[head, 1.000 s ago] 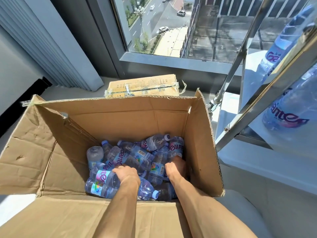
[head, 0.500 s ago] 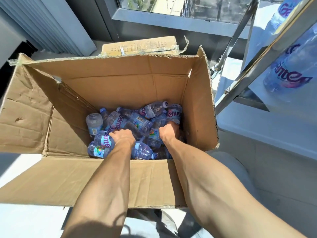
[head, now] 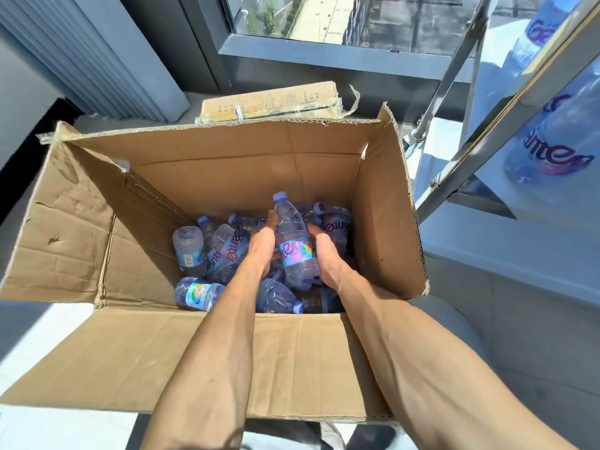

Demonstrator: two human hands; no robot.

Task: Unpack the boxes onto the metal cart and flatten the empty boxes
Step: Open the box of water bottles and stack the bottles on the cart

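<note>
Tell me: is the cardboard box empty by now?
No. The cardboard box holds a pile of water bottles, and the left hand and right hand hold one bottle between them.

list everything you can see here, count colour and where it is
open cardboard box: one, brown, centre, flaps spread outward
raised water bottle: one, clear with a lilac cap and colourful label, held upright between both hands above the pile
loose water bottles: several, exact count unclear, clear with lilac caps, lying jumbled in the box bottom
flattened cardboard: one piece, brown with loose tape, behind the box by the window
metal cart: one, silver, right, only part of the frame shows
bottles on the cart: at least two, clear, upper right
window: one, dark grey frame, top
left hand: grips the raised bottle's left side
right hand: grips its right side
</note>
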